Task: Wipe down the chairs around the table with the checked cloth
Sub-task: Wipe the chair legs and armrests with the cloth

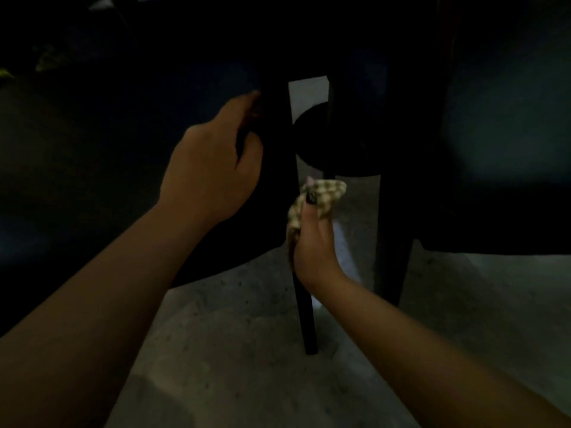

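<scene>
The scene is very dark. A dark chair (216, 57) fills the upper left, and its thin black leg (307, 319) runs down to the floor at centre. My left hand (213, 162) grips the upper part of this leg just under the seat, fingers curled round it. Lower down, my right hand (312, 242) holds the bunched checked cloth (324, 196) wrapped against the same leg, thumb on top. The cloth is beige with a fine dark check.
A second dark chair (463, 149) stands at the right, its thick leg (392, 257) reaching the floor. A round dark base (312, 137) shows between the legs. The speckled grey floor (247, 350) spreads below.
</scene>
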### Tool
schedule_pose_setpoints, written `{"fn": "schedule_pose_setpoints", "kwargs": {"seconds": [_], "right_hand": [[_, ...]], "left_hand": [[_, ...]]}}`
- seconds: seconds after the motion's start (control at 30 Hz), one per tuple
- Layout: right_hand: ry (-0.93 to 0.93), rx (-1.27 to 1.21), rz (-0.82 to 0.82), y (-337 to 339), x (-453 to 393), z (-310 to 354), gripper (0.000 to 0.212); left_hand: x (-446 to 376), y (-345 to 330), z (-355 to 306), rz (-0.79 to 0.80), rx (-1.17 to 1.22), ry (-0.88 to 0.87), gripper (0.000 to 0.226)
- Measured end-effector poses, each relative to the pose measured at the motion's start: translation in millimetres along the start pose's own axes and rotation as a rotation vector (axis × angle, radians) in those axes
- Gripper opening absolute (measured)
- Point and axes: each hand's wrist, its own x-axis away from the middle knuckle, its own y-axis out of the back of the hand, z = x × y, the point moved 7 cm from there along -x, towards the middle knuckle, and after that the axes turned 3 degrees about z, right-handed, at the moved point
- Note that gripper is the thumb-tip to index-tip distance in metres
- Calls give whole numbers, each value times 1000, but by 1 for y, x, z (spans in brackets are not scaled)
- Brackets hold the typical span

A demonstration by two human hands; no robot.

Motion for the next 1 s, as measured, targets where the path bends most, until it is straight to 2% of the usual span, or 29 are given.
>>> {"fn": "schedule_pose_setpoints", "kwargs": {"seconds": [0.03, 0.1, 0.13, 0.17, 0.23, 0.37, 0.47, 0.53, 0.6, 0.7, 0.77, 0.87, 0.93, 1.0], "right_hand": [[-38, 0, -32, 5, 6, -20, 72], [-135, -44, -47, 13, 11, -55, 63], [-233, -94, -31, 14, 12, -76, 48], [-365, -157, -2, 16, 15, -99, 43], [-579, -201, 83, 19, 24, -131, 43], [-708, -236, 203, 15, 26, -133, 39], [-521, -298, 247, 4, -5, -80, 46], [-378, -267, 200, -1, -22, -40, 54], [-301, -213, 91, -1, -28, -25, 45], [-276, -113, -145, 10, -3, -40, 34], [-209, -97, -229, 12, 14, -42, 31], [-91, -94, -222, 2, 8, -12, 31], [56, -52, -201, -4, -6, 31, 36], [224, 4, -161, -13, -19, 85, 34]], "left_hand": [[0, -1, 1, 9, -10, -6, 45], [0, -3, 2, 21, -18, -11, 46], [1, -3, 2, 25, -21, -10, 46], [1, -4, 1, 25, -24, -8, 46], [2, -4, 1, 20, -29, -3, 45], [1, -3, 2, -12, -22, 12, 44], [1, -2, 4, -24, -19, 19, 45], [2, -2, 5, -29, -21, 22, 45], [2, -2, 6, -29, -17, 17, 45], [1, -3, 6, -25, -21, 12, 46], [1, -1, 7, -57, -20, 5, 45], [2, 3, 7, -135, 15, -7, 39], [3, 6, 7, -200, 37, 4, 36], [5, 11, 15, -262, 40, 89, 33]]}}
